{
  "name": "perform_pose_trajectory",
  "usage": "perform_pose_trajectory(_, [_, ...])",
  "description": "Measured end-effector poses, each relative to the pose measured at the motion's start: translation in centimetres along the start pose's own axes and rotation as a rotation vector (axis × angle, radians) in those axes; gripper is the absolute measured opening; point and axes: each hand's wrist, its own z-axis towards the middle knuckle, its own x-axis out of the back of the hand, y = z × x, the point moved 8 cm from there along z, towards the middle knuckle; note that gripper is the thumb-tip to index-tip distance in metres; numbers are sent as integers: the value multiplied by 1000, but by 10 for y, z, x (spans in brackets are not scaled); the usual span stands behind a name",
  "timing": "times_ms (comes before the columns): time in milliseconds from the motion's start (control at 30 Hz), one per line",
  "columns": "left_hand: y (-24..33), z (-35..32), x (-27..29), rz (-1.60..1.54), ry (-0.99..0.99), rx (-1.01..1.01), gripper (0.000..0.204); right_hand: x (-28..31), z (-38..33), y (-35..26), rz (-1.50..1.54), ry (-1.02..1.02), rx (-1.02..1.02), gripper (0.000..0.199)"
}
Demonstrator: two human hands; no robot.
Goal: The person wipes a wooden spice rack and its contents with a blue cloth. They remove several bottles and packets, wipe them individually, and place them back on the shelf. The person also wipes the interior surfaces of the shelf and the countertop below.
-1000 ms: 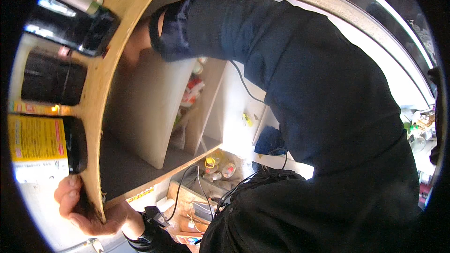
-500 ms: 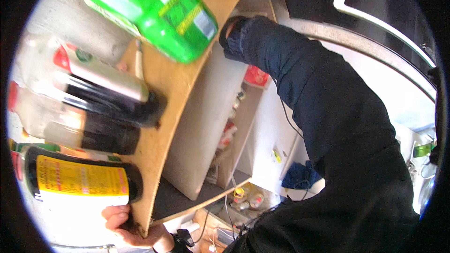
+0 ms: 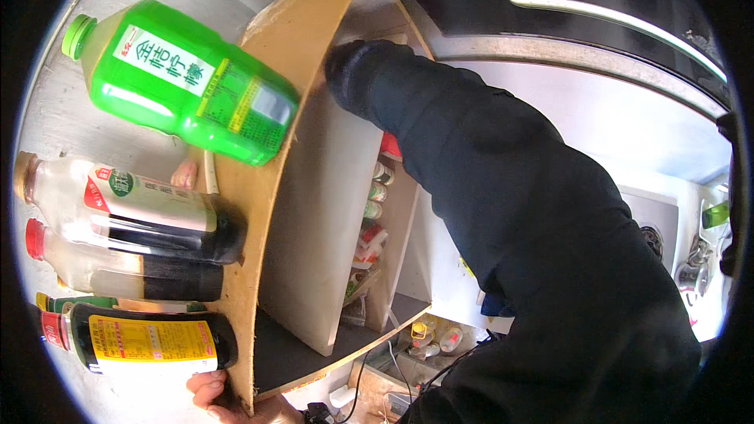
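At the lower left my left hand (image 3: 210, 392) is closed round the end of a wooden board (image 3: 259, 212), fingers on the bottle side. Next to its fingers is a dark bottle with a yellow label (image 3: 153, 339), its base against the board. My right arm (image 3: 487, 157) crosses from the lower right to the top end of the cabinet (image 3: 310, 267). Its hand is hidden beyond the dark cuff (image 3: 345, 71), by the board's far end, so its fingers do not show. A large green bottle with a green cap (image 3: 181, 82) stands on the board nearest that cuff.
Between the green and yellow-labelled bottles are dark liquid bottles (image 3: 157, 208), one red-capped (image 3: 118, 263). Inside the cabinet, small jars and packets (image 3: 375, 212) line a compartment beside a pale divider. Cables (image 3: 393, 357) and small bottles (image 3: 428, 338) lie below. A black glossy panel (image 3: 463, 0) fills the top right.
The view has shifted, so the whole green bottle and the bottle caps now show. My left hand keeps its place on the board. My right hand, partly visible before, is now hidden.
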Motion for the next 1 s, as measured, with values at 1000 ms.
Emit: perform_pose_trajectory(1000, [24,1,-23,179,-57,-8,38,5,-46,-279,149,313,596,33])
